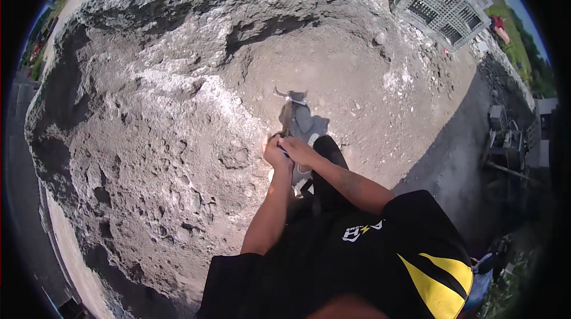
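Both of my hands are together in front of my body, closed around the upper end of a long-handled digging tool (287, 115). My left hand (277, 155) grips from the left, and my right hand (298, 151) lies against it from the right. The brown handle runs away from me and down to a head with a pale edge at the ground. Whether that head is a shovel blade or a hoe cannot be told. A dark shadow falls beside it on the loose grey soil (351, 72).
A big rough mound of grey earth (148, 116) rises on the left and far side. Concrete lattice blocks (443, 6) stand at the far right. A wheeled frame or cart (505, 146) sits in shade at the right. My black-clad leg (330, 161) is close to the tool.
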The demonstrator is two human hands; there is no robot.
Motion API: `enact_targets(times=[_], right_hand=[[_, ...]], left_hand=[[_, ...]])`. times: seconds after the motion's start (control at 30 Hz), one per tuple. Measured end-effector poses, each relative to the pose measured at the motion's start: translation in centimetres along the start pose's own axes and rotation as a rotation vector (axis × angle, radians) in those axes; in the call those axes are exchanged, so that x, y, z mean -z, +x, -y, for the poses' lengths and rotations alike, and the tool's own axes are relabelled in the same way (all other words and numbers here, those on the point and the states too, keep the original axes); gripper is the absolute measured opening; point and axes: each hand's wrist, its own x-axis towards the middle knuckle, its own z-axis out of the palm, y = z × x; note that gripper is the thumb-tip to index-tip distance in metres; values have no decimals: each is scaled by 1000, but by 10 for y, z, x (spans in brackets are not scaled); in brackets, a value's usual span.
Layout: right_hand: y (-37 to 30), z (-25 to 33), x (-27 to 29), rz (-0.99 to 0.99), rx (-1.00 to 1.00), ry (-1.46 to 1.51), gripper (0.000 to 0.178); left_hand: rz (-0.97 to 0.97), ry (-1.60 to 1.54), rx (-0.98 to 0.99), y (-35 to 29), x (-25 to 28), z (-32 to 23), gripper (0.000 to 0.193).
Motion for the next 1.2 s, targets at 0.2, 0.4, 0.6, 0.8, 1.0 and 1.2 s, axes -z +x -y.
enact_targets(times=[0.2,0.4,0.6,0.8,1.0,1.2], right_hand=[[37,86,68,-30,-211,-107,43],[83,50,35,-82,-96,-105,36],[112,8,-26,26,-23,-245,34],[149,-66,-16,2,194,-220,32],[184,-165,-33,326,-521,-261,44],[203,-333,-104,-17,-1125,165,37]], left_hand=[[-109,49,74,3,-69,-29,25],[-53,69,42,98,-40,0,26],[-274,415,-60,136,6,-10,13],[-334,72,-51,139,13,0,9],[-604,463,45,128,180,-4,34],[-918,896,52,159,157,10,19]])
